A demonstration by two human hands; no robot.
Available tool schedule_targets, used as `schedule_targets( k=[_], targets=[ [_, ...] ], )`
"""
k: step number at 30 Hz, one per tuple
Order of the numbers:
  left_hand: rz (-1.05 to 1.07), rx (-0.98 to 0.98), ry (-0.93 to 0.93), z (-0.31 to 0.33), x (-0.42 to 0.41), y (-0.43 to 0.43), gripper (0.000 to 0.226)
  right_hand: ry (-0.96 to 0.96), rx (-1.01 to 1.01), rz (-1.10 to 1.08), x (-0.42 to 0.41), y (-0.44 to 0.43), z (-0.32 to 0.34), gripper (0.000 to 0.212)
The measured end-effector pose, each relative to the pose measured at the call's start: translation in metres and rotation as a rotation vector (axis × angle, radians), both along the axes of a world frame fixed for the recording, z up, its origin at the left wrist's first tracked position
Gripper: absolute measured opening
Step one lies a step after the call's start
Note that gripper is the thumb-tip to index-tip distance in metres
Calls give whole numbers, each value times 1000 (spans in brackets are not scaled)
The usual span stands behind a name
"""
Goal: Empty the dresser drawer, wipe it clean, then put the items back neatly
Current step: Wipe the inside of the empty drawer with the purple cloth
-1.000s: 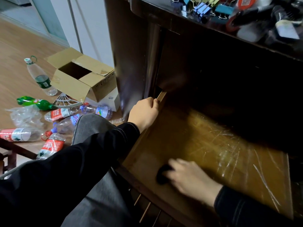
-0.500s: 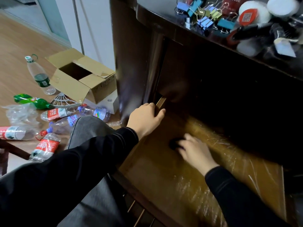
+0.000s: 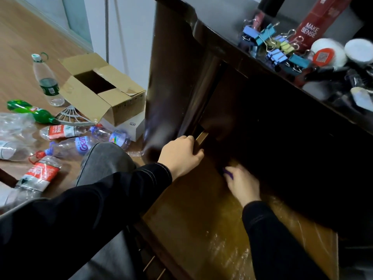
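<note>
The dresser drawer (image 3: pixel 191 215) is pulled out, its scratched brown wooden bottom bare. My left hand (image 3: pixel 181 156) grips the drawer's left side wall near the back corner. My right hand (image 3: pixel 241 183) presses a small dark purple cloth (image 3: pixel 227 173) onto the bottom at the far left, under the dark dresser front. Most of the cloth is hidden by my fingers. Coloured binder clips (image 3: pixel 272 47), a red box (image 3: pixel 316 23), white round pads (image 3: pixel 327 53) and dark small items lie on the dresser top (image 3: pixel 222 23).
On the wooden floor at the left stand an open cardboard box (image 3: pixel 101 87), an upright plastic bottle (image 3: pixel 47 81) and several crushed bottles (image 3: pixel 50 146). My knee in grey jeans (image 3: pixel 105 160) is beside the drawer.
My right hand has slid the cloth from the drawer's near left part toward the far left, under the dresser front. My left hand has stayed on the side wall.
</note>
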State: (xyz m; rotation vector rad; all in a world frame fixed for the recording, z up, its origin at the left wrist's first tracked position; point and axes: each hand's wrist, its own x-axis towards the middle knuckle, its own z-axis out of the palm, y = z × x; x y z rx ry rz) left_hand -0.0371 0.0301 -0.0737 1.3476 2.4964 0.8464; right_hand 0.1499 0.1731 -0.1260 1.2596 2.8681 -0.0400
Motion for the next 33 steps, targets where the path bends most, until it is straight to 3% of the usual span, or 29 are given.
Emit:
schedule_targets(
  k=[3,8,11,15,19,24,29,33],
  targets=[
    [-3,-11,13,0,0,1,38,-30,6,-37,-5,-5,4,37],
    [1,9,49,-4,2,3,35,-83,-14,220,43,-85,-18,33],
    [-3,22,68,-5,3,3,35,-87,3,308,51,-90,-15,29],
    [6,37,51,-8,1,4,35,-62,100,35,11,-26,-5,34],
    [3,55,30,-7,0,4,34,-114,28,-288,-29,21,3,46],
    [8,56,33,-6,0,2,36,-19,100,-207,-11,-19,-4,35],
    [-1,59,45,-5,3,1,37,-59,123,-42,36,-51,-20,35],
    [4,65,44,-7,2,2,36,-55,148,-212,6,-1,-7,35]
  ],
)
